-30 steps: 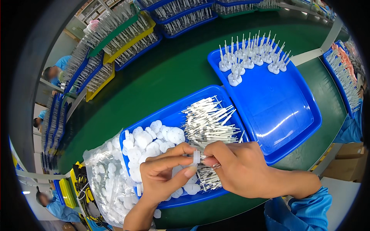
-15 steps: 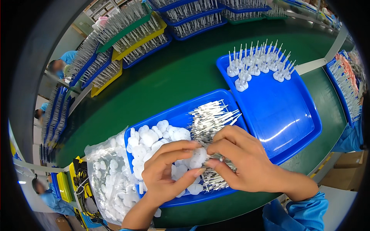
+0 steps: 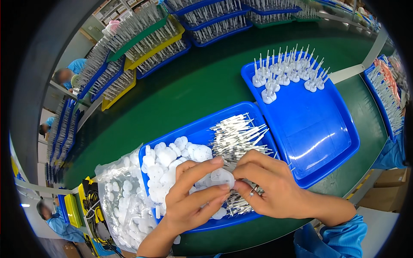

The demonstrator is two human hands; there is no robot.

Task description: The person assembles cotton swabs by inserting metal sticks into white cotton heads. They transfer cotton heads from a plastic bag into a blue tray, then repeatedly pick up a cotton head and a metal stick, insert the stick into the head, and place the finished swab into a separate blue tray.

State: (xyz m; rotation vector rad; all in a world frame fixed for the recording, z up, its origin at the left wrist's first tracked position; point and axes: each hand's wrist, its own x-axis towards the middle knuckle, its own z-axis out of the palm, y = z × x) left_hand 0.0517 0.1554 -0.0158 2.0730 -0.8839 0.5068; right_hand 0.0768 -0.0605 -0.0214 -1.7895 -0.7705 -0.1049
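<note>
My left hand [image 3: 189, 204] is closed, with the thumb and fingers pinching a white lobed plastic disc [image 3: 221, 176]. My right hand [image 3: 275, 185] meets the disc's right edge with its fingertips. A thin metal-and-white rod [image 3: 254, 190] sticks out between the right thumb and fingers; whether it touches the disc is hidden. Below both hands lies a blue tray [image 3: 193, 129]. Loose white discs [image 3: 165, 155] fill its left part, and a heap of thin white-and-metal rods [image 3: 236, 131] lies in its right part.
To the right, a second blue tray [image 3: 301, 124] bears several upright rods on white bases [image 3: 284, 73] along its far side. A clear plastic bag of white discs [image 3: 122, 202] lies at the left. Stacked trays of upright rods [image 3: 150, 47] line the green table's [image 3: 193, 73] far edge.
The disc has turned, so its round face shows more. My right hand has shifted slightly right and down, and the rod's end now shows below its fingers.
</note>
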